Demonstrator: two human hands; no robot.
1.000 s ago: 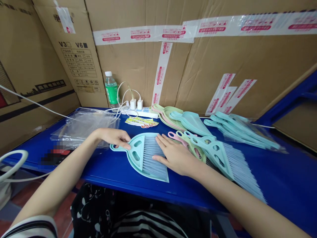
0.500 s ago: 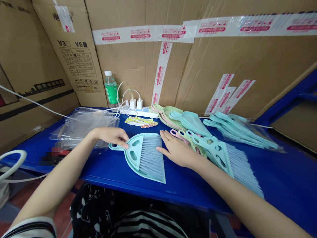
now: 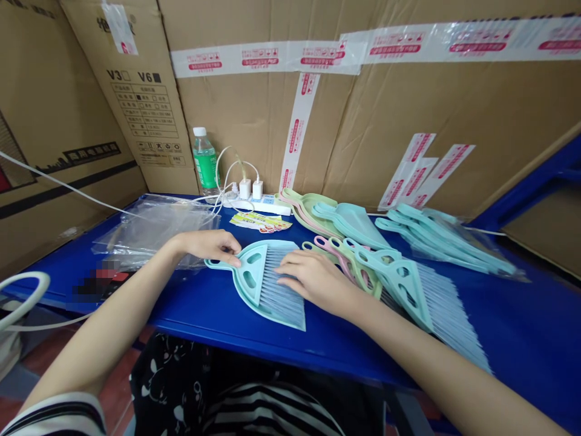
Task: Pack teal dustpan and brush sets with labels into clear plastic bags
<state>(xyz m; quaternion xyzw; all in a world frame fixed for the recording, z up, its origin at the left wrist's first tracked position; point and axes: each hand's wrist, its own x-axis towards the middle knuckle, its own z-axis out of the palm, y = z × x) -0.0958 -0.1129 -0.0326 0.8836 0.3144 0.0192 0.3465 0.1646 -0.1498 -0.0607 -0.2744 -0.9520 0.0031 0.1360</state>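
Note:
A light-blue hand brush (image 3: pixel 252 277) with grey-blue bristles lies nested in a matching dustpan (image 3: pixel 247 307) on the blue table. My left hand (image 3: pixel 212 247) grips the pair at the neck of the handles, thumb on top and fingers curled. Over the bristles' far right part rests my right hand (image 3: pixel 313 275), palm down, its fingers stretched out and a little apart. Beside and partly behind my right forearm are more hand brushes (image 3: pixel 399 278) in blue, green and pink, fanned over one another.
Loose dustpans (image 3: pixel 349 223) in green, pink and blue lie at the back. Blue handled pieces in clear plastic (image 3: pixel 449 242) sit at right. Clear plastic bags (image 3: pixel 149 227), a power strip (image 3: pixel 267 206), colourful labels (image 3: pixel 261 221) and a bottle (image 3: pixel 206 160) occupy the left and back.
My right hand has moved left from the bristles' right edge onto the bristles, its fingers now bent slightly. My left hand keeps its hold. The view has shifted slightly.

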